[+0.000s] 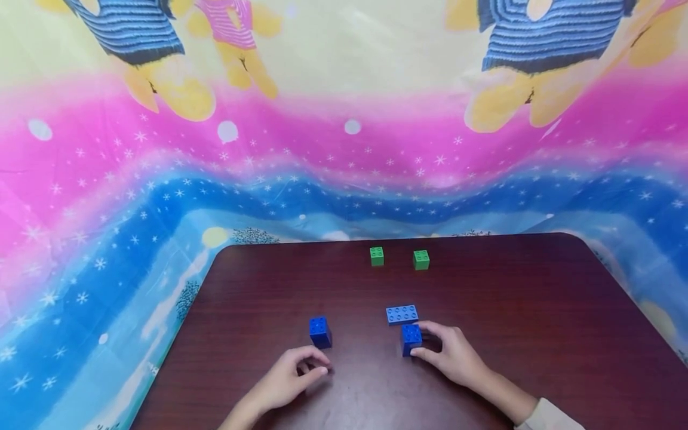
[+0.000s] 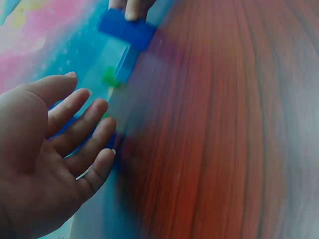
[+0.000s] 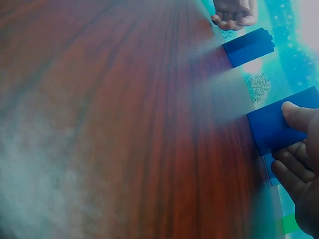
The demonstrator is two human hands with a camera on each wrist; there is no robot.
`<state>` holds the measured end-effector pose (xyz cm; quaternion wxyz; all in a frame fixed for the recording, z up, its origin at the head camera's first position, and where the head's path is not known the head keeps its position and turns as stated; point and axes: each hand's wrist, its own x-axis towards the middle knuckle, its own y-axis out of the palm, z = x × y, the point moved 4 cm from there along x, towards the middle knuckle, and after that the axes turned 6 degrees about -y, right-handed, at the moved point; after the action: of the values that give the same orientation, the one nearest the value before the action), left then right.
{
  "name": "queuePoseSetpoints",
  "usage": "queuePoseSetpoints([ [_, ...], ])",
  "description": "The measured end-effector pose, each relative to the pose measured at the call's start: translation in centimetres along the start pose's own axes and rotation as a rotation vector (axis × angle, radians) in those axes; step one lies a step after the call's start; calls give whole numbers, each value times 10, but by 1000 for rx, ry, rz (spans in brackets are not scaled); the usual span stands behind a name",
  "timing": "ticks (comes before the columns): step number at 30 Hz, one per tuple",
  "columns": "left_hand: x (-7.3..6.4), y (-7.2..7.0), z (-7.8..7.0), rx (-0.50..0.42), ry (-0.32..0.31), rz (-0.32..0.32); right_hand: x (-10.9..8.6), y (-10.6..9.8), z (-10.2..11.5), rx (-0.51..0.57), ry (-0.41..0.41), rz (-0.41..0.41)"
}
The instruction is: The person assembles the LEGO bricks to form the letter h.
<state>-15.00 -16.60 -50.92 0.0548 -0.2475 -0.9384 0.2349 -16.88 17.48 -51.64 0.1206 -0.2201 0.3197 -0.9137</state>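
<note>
A: What does the dark wooden table (image 1: pixel 258 286) carry?

B: Five brick pieces: two dark blue towers, one lighter blue eight-stud brick (image 1: pixel 402 314) lying flat, and two green four-stud bricks (image 1: pixel 377 256) (image 1: pixel 421 260) side by side, apart, near the far edge

A: And the right hand (image 1: pixel 454 355)?

B: It pinches the right dark blue tower (image 1: pixel 411 340) between thumb and fingers, from its right side. That piece is upright, just in front of the lighter blue brick; whether they touch, I can't tell

A: How does the tower look?

B: Glossy, deep blue, taller than wide, four studs on top, a seam across its smooth side in the right wrist view

A: The left hand (image 1: pixel 294 371)?

B: Nothing in it; fingers loosely bent and spread, thumb apart, just in front of the left dark blue tower (image 1: pixel 320 332), which also stands upright with four studs showing

A: Behind the table?

B: A printed cloth (image 1: pixel 355 155), pink over blue, with white snowflakes
</note>
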Motion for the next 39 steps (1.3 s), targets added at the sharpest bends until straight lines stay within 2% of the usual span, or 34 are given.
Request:
queuePoseSetpoints([
  [8, -2, -27, 18, -39, -162, -113, -1, 0, 0, 13, 3, 6],
  [10, 0, -31, 19, -54, -175, -149, -2, 1, -1, 19, 1, 6],
  [13, 5, -35, 18, -43, -143, -203, -2, 1, -2, 24, -4, 5],
  [19, 17, -39, 18, 6, 28, -284, -1, 1, -2, 23, -9, 8],
  [21, 20, -38, 18, 19, 64, -293, -1, 1, -2, 21, -10, 8],
  [28, 29, -33, 17, -36, 47, -287, -2, 1, -2, 22, -1, 9],
  [39, 34, -26, 18, -96, 9, -261, -2, 1, -2, 20, 11, 3],
])
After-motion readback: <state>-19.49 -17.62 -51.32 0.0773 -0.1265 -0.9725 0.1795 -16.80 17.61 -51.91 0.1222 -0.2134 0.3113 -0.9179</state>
